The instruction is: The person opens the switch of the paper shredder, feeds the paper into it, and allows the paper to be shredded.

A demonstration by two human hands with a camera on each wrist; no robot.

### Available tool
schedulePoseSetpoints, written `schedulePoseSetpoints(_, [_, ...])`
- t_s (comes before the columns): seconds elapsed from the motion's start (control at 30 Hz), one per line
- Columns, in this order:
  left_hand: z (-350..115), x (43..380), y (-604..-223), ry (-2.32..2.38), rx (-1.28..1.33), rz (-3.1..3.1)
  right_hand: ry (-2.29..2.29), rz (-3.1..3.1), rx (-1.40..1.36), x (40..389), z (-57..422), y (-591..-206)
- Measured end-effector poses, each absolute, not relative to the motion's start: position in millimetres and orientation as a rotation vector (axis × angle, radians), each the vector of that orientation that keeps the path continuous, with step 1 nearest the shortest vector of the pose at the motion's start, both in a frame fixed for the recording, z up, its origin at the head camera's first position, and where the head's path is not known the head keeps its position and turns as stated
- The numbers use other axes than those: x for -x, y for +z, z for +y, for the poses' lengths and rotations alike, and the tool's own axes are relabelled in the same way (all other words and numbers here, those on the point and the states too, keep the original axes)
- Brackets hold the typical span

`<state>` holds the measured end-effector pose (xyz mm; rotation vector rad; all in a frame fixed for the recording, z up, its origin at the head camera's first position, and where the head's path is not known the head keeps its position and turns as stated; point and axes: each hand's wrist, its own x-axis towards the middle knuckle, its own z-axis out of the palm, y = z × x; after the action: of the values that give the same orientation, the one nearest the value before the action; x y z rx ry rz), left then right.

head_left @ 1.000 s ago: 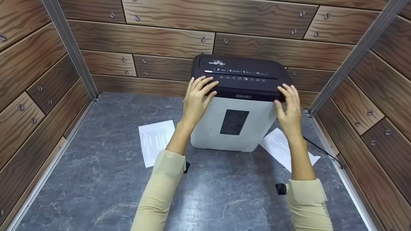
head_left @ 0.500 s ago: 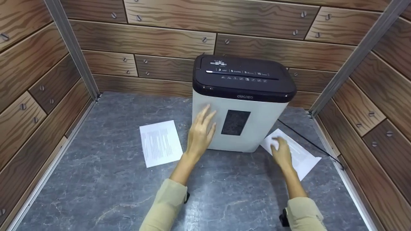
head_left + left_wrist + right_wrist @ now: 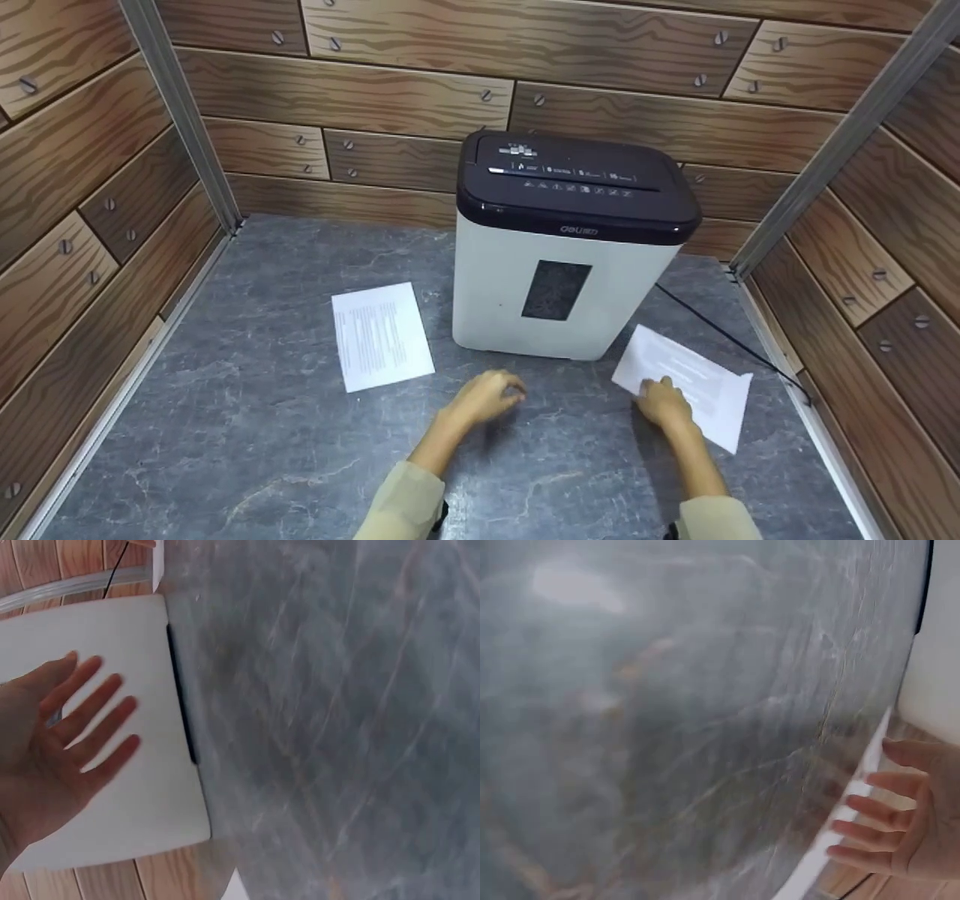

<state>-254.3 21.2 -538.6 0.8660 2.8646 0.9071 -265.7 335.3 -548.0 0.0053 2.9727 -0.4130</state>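
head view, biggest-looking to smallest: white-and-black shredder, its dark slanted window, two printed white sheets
White-and-black shredder
Left printed sheet, right printed sheet: too alike to rank
Dark slanted window

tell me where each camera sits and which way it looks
Head: worn on the head, looking forward and down at the shredder, left sheet and right sheet; left hand, right hand and sleeves show.
Left wrist: on that wrist, facing the shredder's pale body and grey surface; mainly the left hand shows.
Right wrist: on that wrist, facing mostly grey surface, with a sheet edge; the right hand shows.
Shared: both wrist views include the shredder and grey surface.
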Motion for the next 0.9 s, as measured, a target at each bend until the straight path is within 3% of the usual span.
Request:
schedulePoseSetpoints(0.43, [72, 250, -554, 0.602, -0.815, 2.753, -0.443, 2.892, 0.284, 201, 277, -531])
schedulePoseSetpoints(0.73, [99, 250, -564, 0.390, -1.047, 2.772, -0.469, 2.821, 0.543, 190, 250, -532])
schedulePoseSetpoints(0.9, [93, 248, -570, 0.328, -0.988, 2.718, -0.643, 2.793, 0.722, 197, 255, -540])
